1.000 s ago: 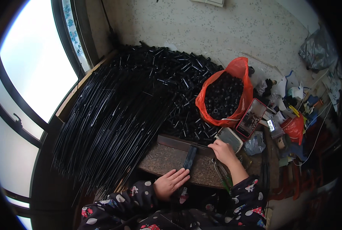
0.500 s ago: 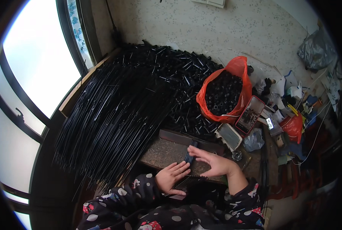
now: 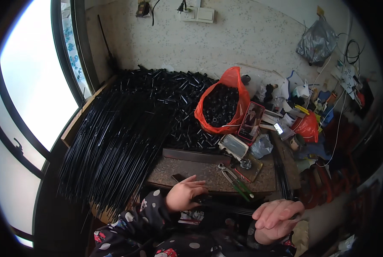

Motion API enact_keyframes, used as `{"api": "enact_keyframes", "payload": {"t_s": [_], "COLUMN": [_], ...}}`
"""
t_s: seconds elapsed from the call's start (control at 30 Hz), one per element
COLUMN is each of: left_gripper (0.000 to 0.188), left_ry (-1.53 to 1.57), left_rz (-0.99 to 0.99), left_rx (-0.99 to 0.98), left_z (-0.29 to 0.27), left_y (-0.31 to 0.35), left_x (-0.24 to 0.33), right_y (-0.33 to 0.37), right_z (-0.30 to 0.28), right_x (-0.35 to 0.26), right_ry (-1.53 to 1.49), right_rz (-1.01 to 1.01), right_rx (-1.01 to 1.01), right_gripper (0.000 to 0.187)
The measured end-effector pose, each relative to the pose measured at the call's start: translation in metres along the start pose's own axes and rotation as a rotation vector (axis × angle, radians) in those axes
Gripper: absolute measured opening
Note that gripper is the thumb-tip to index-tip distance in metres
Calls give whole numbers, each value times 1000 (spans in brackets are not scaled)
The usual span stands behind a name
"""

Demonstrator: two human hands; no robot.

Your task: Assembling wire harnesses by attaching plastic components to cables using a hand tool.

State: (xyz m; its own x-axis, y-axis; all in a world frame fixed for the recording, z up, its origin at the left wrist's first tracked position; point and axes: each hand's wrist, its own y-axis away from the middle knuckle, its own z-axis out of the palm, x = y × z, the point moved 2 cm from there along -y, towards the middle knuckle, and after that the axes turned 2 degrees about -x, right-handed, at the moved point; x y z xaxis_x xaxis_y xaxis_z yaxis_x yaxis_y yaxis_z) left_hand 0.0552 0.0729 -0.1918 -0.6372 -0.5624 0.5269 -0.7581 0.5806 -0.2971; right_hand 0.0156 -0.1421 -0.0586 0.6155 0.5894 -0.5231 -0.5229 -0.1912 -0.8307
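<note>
My left hand (image 3: 185, 195) is at the table's front edge, its fingers curled around one end of a bundle of thin black rods (image 3: 232, 208). The bundle lies level in front of my body. Its other end runs into my right hand (image 3: 278, 217), whose fingers are bent over it at the lower right. Beyond my hands, pincers with green handles (image 3: 238, 185) rest on the brown tabletop (image 3: 196, 169). A small dark flat piece (image 3: 177, 177) lies just past my left hand.
Long black rods (image 3: 110, 150) cover the table's left side. Behind lies a heap of short black tubes (image 3: 157, 83). A red plastic bag (image 3: 245, 92) holds small black parts. A phone (image 3: 251, 121), a clear bag (image 3: 262, 146) and clutter (image 3: 305, 126) fill the right.
My hands have drawn back from the tabletop and moved apart, the right one far to the right. The rods that stood between them now stretch level from hand to hand. The view has shifted.
</note>
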Motion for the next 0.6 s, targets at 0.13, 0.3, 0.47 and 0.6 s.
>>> {"api": "enact_keyframes", "payload": {"t_s": [0.13, 0.3, 0.47, 0.6], "left_gripper": [31, 17, 28, 39], "left_ry": [446, 738, 1421, 1947], "left_rz": [-11, -344, -177, -114], "left_rx": [-77, 477, 1117, 821], "left_z": [-15, -25, -16, 30], "left_y": [-8, -12, -25, -30], "left_x": [14, 7, -6, 15], "right_y": [2, 42, 109, 34], "right_z": [-17, 7, 10, -66], "right_x": [-5, 84, 196, 178], "right_ry": [-79, 553, -743, -405], "right_rz": [-92, 659, 1179, 427], "right_rx": [109, -235, 542, 1129], "right_gripper": [33, 52, 52, 30]}}
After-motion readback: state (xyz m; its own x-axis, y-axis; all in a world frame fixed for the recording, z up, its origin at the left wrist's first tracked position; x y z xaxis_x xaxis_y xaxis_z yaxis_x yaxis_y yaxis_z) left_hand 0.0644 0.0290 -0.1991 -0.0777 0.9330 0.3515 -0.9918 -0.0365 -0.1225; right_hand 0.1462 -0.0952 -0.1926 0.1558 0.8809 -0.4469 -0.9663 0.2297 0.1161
